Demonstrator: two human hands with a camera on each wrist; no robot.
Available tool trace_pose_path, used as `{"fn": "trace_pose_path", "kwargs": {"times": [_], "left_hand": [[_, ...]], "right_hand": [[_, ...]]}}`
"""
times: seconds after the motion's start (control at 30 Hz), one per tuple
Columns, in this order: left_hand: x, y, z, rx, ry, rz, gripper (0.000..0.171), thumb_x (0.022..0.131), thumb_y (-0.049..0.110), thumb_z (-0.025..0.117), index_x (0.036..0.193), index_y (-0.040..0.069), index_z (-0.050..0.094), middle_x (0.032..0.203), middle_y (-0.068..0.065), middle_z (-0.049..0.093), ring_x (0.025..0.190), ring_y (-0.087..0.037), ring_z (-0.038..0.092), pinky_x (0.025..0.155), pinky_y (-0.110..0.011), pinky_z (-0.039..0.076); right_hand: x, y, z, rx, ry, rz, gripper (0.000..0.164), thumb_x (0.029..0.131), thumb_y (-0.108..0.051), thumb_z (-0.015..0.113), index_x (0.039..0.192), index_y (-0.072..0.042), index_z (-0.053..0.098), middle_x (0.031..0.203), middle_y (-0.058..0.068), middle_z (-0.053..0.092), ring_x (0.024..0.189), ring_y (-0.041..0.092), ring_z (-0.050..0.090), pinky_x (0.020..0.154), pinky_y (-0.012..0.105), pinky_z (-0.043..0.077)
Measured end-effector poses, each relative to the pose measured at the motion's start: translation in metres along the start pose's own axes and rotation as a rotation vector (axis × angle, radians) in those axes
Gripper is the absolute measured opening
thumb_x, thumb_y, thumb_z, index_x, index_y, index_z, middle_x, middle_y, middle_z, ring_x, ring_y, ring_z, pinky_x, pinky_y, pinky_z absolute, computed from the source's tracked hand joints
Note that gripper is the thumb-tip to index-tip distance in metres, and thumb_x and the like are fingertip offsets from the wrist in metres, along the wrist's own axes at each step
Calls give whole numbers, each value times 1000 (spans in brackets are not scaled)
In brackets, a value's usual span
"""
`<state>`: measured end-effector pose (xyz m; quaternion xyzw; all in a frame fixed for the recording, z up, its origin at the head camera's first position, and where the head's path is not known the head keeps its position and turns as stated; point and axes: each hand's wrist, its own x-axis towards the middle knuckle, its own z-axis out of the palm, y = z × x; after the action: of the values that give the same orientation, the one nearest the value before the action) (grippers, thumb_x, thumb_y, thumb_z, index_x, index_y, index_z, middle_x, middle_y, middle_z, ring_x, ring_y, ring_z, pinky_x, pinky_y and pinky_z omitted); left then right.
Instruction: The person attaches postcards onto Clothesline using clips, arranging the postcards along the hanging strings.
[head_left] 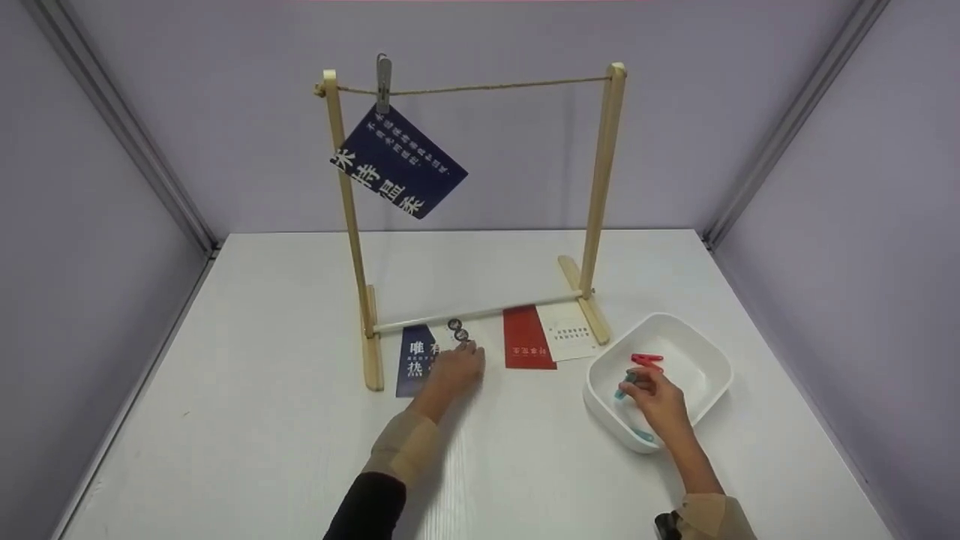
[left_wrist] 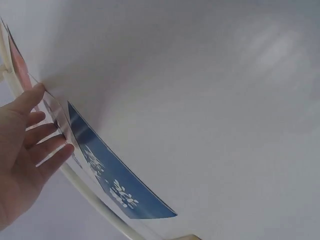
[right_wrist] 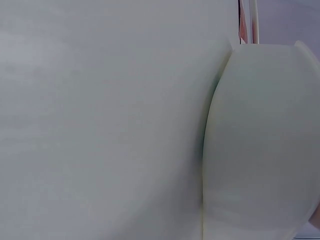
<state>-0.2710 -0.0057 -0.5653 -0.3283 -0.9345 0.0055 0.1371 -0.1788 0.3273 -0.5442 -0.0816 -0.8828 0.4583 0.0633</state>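
Note:
My left hand reaches down onto a white card with dark round marks. In the left wrist view its thumb and fairly straight fingers touch that card, which partly overlaps a blue card with white characters. Over the white plastic basin, my right hand pinches a teal clothespin between thumb and fingers. Red clothespins and another teal clothespin lie inside the basin. In the right wrist view the basin wall hides most of this hand.
A wooden frame stands at the back with a string across its top. A grey clothespin on the string holds a dark blue card hanging tilted. Near the lower bar lie a red card and a cream card.

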Motion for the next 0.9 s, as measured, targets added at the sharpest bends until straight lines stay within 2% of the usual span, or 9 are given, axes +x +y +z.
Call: {"fn": "trace_pose_path", "kwargs": {"times": [0.13, 0.23, 0.4, 0.57, 0.7, 0.8, 0.83, 0.9], "left_hand": [[-3, -2, 1, 83, 42, 139, 9, 79, 5, 55, 85, 3, 61, 77, -8, 57, 63, -17, 53, 42, -26, 46], [-5, -5, 1, 142, 110, 225, 5, 79, 6, 57, 80, 5, 61, 73, -6, 55, 62, -15, 52, 41, -24, 45], [-11, -9, -5, 195, 279, 264, 9, 76, -1, 59, 85, 1, 61, 82, -9, 59, 65, -15, 57, 41, -21, 46], [-18, -11, -14, 146, 502, 302, 21, 75, 4, 66, 95, -3, 63, 93, -13, 64, 76, -20, 63, 56, -22, 53], [-24, -13, -19, 81, 655, 367, 24, 74, 6, 69, 97, -1, 66, 97, -12, 65, 87, -23, 63, 80, -29, 50], [-27, -15, -19, 71, 733, 332, 20, 76, 1, 62, 95, 4, 69, 98, -10, 63, 91, -24, 60, 88, -34, 47], [-27, -16, -18, 69, 757, 297, 21, 77, -1, 59, 94, 6, 69, 96, -9, 62, 89, -24, 59, 85, -35, 47], [-29, -16, -16, 49, 795, 205, 21, 76, -2, 59, 91, 9, 70, 86, -8, 59, 78, -23, 57, 73, -34, 49]], "right_hand": [[0, 1, 1, 11, 4, -1, 36, 84, -24, 68, 110, -2, 57, 104, 9, 61, 95, 20, 58, 72, 16, 46], [-1, 2, 1, 19, 19, -28, 34, 83, -22, 69, 109, -2, 58, 103, 9, 62, 93, 20, 59, 71, 16, 47], [-2, 4, 1, 8, 47, -88, 31, 82, -18, 70, 106, -2, 60, 100, 9, 63, 91, 21, 60, 72, 16, 48], [-2, 3, 1, -8, 40, -58, 31, 83, -20, 70, 107, -3, 59, 101, 9, 63, 92, 20, 59, 72, 16, 47], [-2, 2, 0, -8, 28, -48, 31, 83, -18, 69, 108, -4, 59, 102, 9, 63, 93, 19, 59, 73, 15, 47], [-1, 1, 0, -4, 24, -41, 32, 83, -20, 69, 109, -4, 59, 101, 9, 62, 94, 19, 59, 73, 15, 47], [-1, 1, 0, -2, 21, -35, 33, 83, -21, 69, 110, -4, 58, 101, 9, 62, 94, 20, 58, 73, 15, 47], [-1, 1, 0, -2, 13, -24, 34, 84, -22, 68, 110, -4, 58, 103, 9, 62, 96, 21, 58, 74, 15, 46]]}}
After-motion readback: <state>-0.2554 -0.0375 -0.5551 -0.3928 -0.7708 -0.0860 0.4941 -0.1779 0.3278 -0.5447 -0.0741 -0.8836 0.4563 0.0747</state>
